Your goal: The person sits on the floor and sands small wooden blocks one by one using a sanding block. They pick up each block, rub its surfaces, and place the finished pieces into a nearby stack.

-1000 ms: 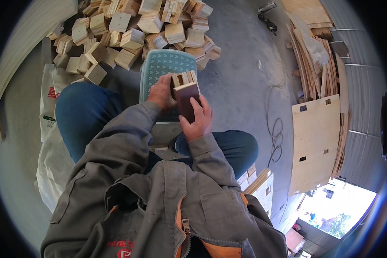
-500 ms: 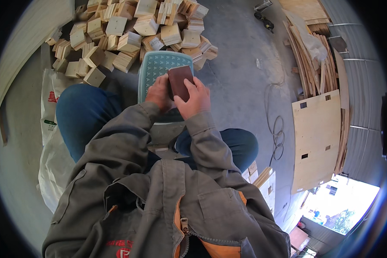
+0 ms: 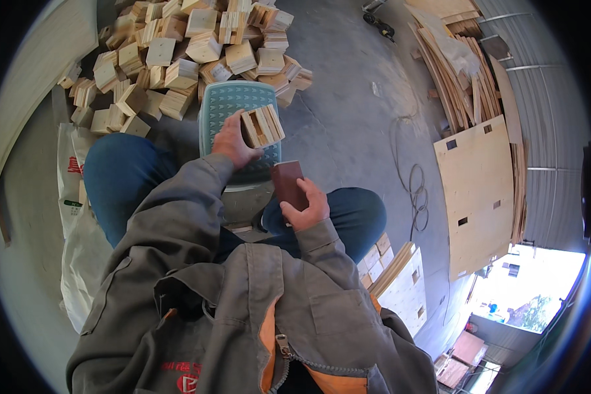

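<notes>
My left hand (image 3: 233, 141) grips a plywood block (image 3: 262, 126) by its left side, fingers closed around it. The block is tilted over the teal plastic stool (image 3: 224, 98), and its layered, notched edge shows. Lower and to the right, my right hand (image 3: 310, 207) is wrapped around a reddish-brown sanding block (image 3: 287, 182), which is apart from the plywood block. My right thumb lies along the near end of the sanding block. The stool, with a textured top, stands between my knees.
A large heap of plywood blocks (image 3: 161, 52) lies on the floor beyond the stool. To the right are a coiled cable (image 3: 417, 190), a plywood sheet (image 3: 478, 197) and stacked boards (image 3: 446, 79). A white sack (image 3: 79, 243) lies by my left knee; more blocks (image 3: 376, 258) stand at my right.
My right hand has drawn the sanding block back toward me and right, off the plywood block. My left hand has turned the plywood block so its notched edge faces up.
</notes>
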A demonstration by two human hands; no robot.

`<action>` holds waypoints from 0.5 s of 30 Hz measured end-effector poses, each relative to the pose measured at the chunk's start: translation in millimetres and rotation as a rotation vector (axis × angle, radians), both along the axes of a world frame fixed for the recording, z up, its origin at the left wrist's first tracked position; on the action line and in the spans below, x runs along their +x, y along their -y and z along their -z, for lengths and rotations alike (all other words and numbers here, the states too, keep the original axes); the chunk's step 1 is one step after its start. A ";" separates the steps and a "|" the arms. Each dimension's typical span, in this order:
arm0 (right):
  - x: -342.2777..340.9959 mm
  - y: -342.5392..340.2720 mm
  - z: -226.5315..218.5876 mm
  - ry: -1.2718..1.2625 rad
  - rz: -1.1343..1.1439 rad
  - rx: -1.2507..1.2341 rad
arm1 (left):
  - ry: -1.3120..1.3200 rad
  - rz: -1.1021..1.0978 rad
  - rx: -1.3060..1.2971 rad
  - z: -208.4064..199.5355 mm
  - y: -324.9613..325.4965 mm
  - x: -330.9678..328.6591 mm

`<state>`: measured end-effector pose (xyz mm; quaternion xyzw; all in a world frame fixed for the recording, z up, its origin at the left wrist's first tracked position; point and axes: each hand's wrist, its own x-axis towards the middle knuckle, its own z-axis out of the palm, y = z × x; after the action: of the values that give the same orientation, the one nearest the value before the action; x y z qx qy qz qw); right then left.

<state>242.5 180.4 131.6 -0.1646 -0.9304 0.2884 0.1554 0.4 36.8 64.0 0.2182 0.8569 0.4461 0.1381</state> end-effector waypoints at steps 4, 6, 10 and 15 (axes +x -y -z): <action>-10.6 1.0 -2.2 -0.073 0.050 -0.145 | -0.013 0.052 0.054 21.4 -1.4 -13.0; -8.9 -3.3 3.9 -0.063 0.090 -0.247 | 0.028 0.069 0.074 4.5 -5.4 -9.1; -8.9 -5.4 2.0 -0.021 0.164 -0.442 | -0.233 0.015 0.245 4.4 -5.4 -9.0; -13.7 -9.1 4.6 0.011 0.184 -0.460 | -0.440 0.020 0.191 14.6 8.4 -11.4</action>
<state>228.8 189.5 127.0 -0.2812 -0.8221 0.4765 0.1346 -11.0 28.4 49.3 0.3306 0.8181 0.4655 -0.0686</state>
